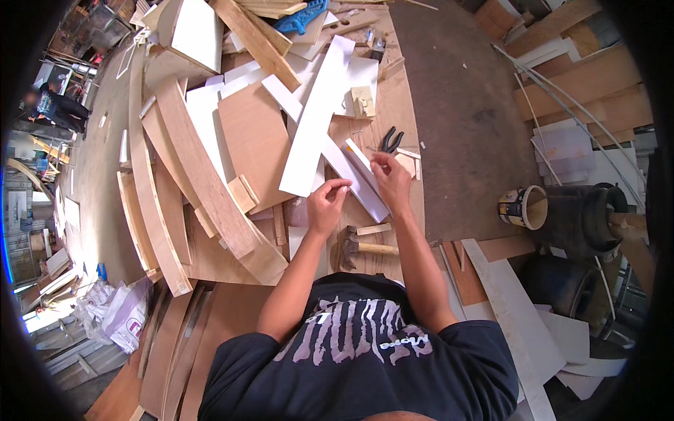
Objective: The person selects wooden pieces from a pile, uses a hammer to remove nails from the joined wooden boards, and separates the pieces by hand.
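Observation:
My left hand (327, 208) is closed in a pinch, thumb and index finger together over a pale lavender-white strip (357, 184). Anything between those fingertips is too small to make out. To its right, my right hand (393, 184) has its fingers curled into a pinch beside a short white strip (359, 156); what they hold, if anything, cannot be seen. Black-handled pliers (390, 140) lie just beyond the right hand. Below the hands, a hammer (372, 248) with a wooden handle rests near a small wood block (373, 229). A long white board (319, 116) crosses the lavender-white strip.
Curved wooden pieces (203, 172) and a plywood panel (254, 144) crowd the worktable's left side. A small yellowish block (363, 102), a paintbrush (378, 49) and a blue tool (300, 17) lie farther back. A bucket (523, 208) stands right. Another person (60, 105) is far left.

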A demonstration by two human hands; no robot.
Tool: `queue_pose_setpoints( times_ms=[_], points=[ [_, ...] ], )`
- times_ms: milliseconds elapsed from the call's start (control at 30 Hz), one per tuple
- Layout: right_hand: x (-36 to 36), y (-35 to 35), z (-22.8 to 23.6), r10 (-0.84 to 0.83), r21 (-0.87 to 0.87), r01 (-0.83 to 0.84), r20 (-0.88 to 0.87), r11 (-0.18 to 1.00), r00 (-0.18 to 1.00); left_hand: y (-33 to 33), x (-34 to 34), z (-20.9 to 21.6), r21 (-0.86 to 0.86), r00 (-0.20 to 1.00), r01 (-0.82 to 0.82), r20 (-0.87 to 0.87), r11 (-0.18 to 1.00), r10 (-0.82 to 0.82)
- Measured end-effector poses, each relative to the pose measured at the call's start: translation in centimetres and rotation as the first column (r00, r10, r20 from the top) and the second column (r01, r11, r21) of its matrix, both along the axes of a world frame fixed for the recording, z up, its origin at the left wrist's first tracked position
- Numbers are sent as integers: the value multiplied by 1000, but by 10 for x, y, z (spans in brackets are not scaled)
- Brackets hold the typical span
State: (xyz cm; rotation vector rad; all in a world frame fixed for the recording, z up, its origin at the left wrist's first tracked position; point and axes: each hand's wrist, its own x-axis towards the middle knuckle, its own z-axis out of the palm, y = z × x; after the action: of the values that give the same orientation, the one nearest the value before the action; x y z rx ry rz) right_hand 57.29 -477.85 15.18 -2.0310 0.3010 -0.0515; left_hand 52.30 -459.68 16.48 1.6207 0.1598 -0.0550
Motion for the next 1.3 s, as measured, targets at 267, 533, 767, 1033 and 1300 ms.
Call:
queue_pose_setpoints(
  times_ms=[267, 533, 767, 1033, 1300],
  points=[
    [-103, 77, 8, 188, 144, -191, 33, 971, 982, 54, -65, 14, -23, 994, -99, 37, 995, 100],
    [-109, 178, 32, 329, 177, -364, 197, 914, 923, 159, -125, 26, -23, 912, -395, 109, 918, 395],
    [-133, 295, -4, 541, -251, -504, 106, 826, 834, 263, -165, -15, 104, 897, -441, 14, 892, 442],
    [-148, 365, -10, 444, -501, -414, -65, 760, 894, 319, -178, -65, 58, 941, -335, -36, 940, 337],
    [-151, 366, 24, 376, -308, -346, 40, 886, 926, 353, -169, -52, 53, 953, -302, 37, 952, 300]
  ],
)
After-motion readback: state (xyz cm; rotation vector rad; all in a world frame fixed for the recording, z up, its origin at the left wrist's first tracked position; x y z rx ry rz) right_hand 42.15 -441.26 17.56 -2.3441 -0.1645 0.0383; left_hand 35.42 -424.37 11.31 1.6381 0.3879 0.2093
